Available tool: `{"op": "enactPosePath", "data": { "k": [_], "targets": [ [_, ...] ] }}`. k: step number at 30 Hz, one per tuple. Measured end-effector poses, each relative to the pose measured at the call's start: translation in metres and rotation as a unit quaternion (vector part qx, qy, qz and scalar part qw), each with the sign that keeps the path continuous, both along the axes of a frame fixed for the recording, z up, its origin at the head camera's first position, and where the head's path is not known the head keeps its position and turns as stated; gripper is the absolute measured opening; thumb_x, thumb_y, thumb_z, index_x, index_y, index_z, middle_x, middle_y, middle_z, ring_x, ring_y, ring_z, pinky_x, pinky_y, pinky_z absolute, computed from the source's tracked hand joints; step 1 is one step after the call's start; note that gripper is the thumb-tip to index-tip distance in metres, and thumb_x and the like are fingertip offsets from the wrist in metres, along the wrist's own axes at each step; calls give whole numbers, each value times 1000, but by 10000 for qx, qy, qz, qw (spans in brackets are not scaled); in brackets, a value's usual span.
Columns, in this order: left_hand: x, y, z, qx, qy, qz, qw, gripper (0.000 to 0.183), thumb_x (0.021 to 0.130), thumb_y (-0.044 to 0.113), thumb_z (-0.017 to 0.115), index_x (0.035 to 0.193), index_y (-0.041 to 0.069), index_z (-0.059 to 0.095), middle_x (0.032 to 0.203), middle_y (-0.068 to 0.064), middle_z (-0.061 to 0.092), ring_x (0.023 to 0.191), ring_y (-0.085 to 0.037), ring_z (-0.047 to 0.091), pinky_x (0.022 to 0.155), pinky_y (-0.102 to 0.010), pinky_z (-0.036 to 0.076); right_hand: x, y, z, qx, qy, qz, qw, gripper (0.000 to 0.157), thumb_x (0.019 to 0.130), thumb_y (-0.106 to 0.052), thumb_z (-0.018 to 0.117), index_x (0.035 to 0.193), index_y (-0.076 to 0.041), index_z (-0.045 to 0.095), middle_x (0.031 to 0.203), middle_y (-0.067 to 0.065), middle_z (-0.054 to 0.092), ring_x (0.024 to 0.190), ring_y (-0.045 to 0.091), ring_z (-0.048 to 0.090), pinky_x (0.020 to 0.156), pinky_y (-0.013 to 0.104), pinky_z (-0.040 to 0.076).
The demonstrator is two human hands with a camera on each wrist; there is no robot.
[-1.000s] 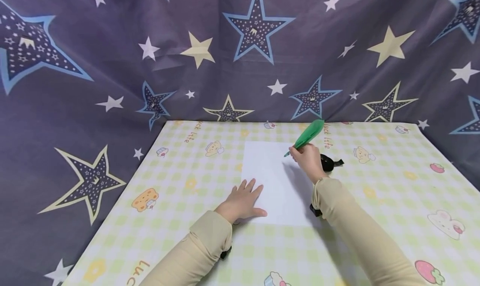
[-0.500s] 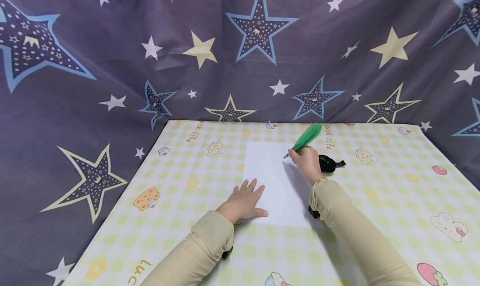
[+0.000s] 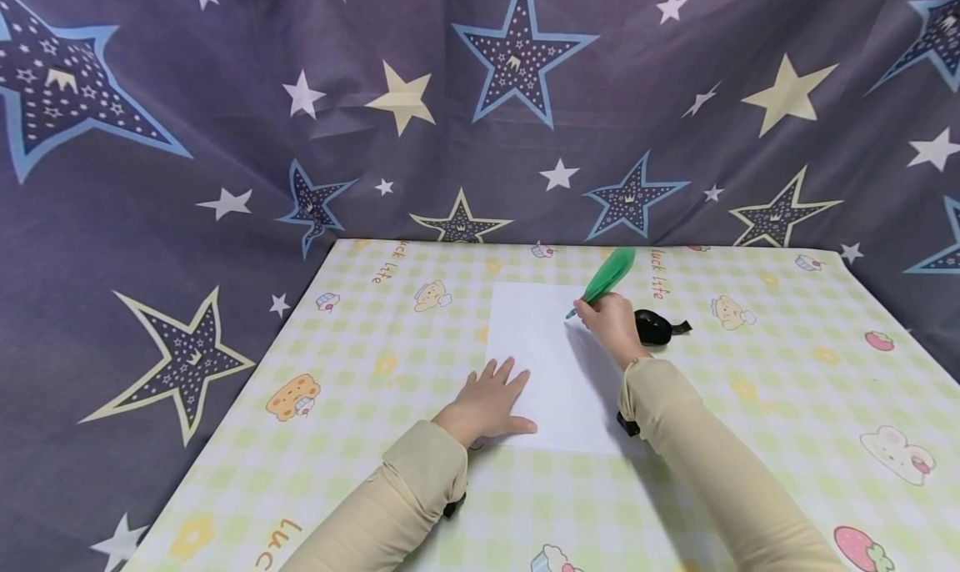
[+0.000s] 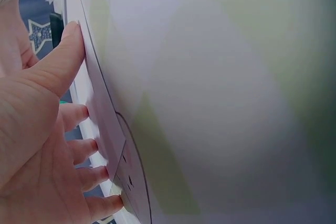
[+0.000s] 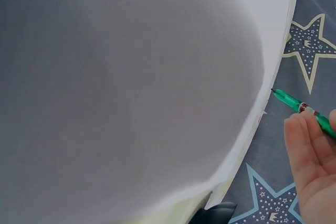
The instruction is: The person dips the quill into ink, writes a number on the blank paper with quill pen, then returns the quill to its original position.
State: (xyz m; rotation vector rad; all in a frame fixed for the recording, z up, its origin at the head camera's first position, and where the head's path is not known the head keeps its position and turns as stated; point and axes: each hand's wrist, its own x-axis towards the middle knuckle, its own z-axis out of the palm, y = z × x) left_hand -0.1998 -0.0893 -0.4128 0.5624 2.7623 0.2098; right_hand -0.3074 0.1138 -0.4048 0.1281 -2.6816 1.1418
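Note:
A white sheet of paper [image 3: 525, 318] lies on the table in the head view. My left hand [image 3: 491, 401] rests flat over its lower left part, fingers spread. Between thumb and fingers, my right hand [image 3: 613, 326] pinches a green feather pen [image 3: 611, 273] above the sheet's upper right part. The feather leans up and to the right. In the right wrist view the pen's green barrel [image 5: 287, 100] shows, its dark tip right at the paper's surface. The left wrist view has the left hand's fingertips [image 4: 79, 113] along the paper.
Beside the right wrist is a rounded black object [image 3: 654, 328] with a short strap-like end. A green-and-white checked cloth [image 3: 787, 397] with cartoon prints covers the table. Behind it hangs a dark curtain [image 3: 480, 155] with stars.
The feather has swung a little to the left and down as the right hand shifts slightly over the paper. The left hand has stayed in place on the sheet.

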Motion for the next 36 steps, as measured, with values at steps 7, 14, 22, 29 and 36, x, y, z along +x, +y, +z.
{"op": "enactPosePath", "data": {
  "k": [7,14,22,29,36],
  "targets": [
    [-1,-1,-1,0,-31,30,10000,80,83,55,58,146,15,28,151,-12,17,136,-34,13,105,-51,18,0,-1,2,-39,-93,140,9999,22,90,-17,59,79,0,69,56,3,58,50,14,48,49,26,38],
    [0,-1,-1,-16,-12,26,10000,80,83,55,58,146,15,29,151,-12,17,136,-35,14,105,-52,18,0,-2,1,-13,-259,195,9995,23,91,-17,58,84,2,70,58,5,60,49,13,47,48,26,37],
    [2,-1,1,21,-14,16,10000,80,83,54,58,146,14,29,150,-13,18,136,-35,15,105,-52,18,0,-1,2,11,-252,224,9994,21,91,-15,57,90,2,69,66,8,64,57,16,55,51,26,41],
    [1,-1,1,115,-94,63,9999,80,82,53,59,146,14,29,151,-13,17,136,-35,13,106,-52,17,0,-1,3,38,-304,224,9993,20,90,-15,58,88,2,68,68,9,65,61,19,59,53,27,43],
    [1,0,1,108,-106,66,9999,80,83,53,59,146,14,29,151,-12,16,136,-34,13,106,-51,16,0,0,3,66,-314,266,9991,20,90,-15,57,88,2,67,71,12,66,64,21,61,56,29,46]
  ]
}}
